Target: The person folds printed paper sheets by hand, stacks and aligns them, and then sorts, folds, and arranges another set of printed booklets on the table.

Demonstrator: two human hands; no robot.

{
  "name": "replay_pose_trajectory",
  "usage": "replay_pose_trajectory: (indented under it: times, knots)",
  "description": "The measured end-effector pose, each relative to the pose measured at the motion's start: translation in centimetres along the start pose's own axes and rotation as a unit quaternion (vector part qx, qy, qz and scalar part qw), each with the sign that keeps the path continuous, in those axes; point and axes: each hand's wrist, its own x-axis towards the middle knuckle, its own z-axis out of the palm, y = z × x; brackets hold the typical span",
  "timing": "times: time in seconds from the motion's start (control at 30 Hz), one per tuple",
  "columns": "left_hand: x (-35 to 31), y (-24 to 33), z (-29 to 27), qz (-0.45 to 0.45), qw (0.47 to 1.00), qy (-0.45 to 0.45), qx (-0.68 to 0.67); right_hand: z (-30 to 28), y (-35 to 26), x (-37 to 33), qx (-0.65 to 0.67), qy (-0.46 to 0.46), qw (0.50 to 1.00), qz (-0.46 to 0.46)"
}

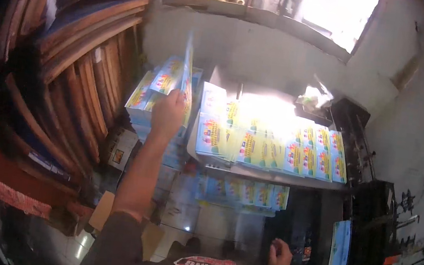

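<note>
At the left, my left hand point(168, 112) reaches forward with its fingers closed on a thin printed sheet point(187, 68), blue and yellow, seen almost edge-on and slightly blurred. Beneath and beside it rises a tall stack of matching printed sheets point(142, 93). My right hand point(280, 257) hangs low at the right, in front of my body. Its fingers curl loosely, thumb apart, and nothing shows in them. On the white tabletop, more printed sheets point(210, 135) lie in overlapping rows, and glare from the window washes out the middle of them.
Wooden-edged frames point(83, 37) are crammed on racks along the left. Under the tabletop sits a lower row of printed sheets point(242, 192). Dark machinery point(370, 221) with projecting knobs stands at the right, a blue sheet point(339, 246) beside it. A bright window point(337, 15) opens in the far wall.
</note>
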Motion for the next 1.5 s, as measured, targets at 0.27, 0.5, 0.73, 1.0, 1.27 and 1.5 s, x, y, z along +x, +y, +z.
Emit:
replay_pose_trajectory:
  times: [0.27,0.5,0.73,1.0,1.27,1.5]
  knots:
    - [-18.3,14.1,4.6,0.021,0.883,-0.342,-0.321,3.3,-5.3,16.4,0.550,-0.077,0.826,0.099]
    - [-8.7,7.4,15.8,0.015,0.983,-0.180,-0.023,-11.0,-1.5,23.4,0.552,0.056,0.829,0.078]
    - [1.1,-5.0,17.8,-0.289,0.906,-0.176,0.256,-19.2,10.2,31.8,0.465,0.166,0.865,0.086]
    - [2.8,-8.9,19.0,-0.288,0.945,-0.076,0.131,-18.5,17.6,39.2,0.522,0.081,0.833,0.163]
    - [4.7,-1.7,24.5,-0.099,0.963,-0.120,0.221,-15.4,17.7,43.7,0.452,0.165,0.866,0.138]
    - [7.3,-6.0,23.9,-0.323,0.866,-0.352,-0.148,-12.8,14.4,40.7,0.422,0.030,0.871,0.249]
